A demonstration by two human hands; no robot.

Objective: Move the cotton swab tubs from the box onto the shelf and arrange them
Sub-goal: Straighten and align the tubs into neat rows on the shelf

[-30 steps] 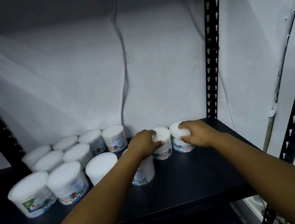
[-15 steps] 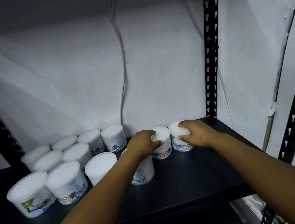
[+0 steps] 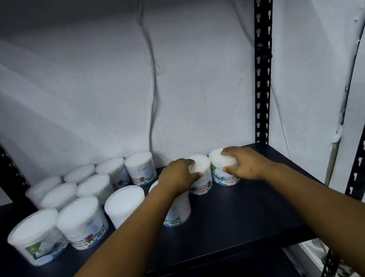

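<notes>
On shelf [image 3: 244, 218]: hands [image 3: 179, 175] [image 3: 247, 165] grip adjacent tubs [image 3: 202, 175].

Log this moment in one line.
left hand: grips tub | right hand: grips rightmost tub | both tubs on shelf

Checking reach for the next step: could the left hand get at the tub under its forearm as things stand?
Probably yes, but not at once. The left hand grips another tub and would have to let go and draw back; the nearer tub sits under its wrist, nothing covering it.
</notes>
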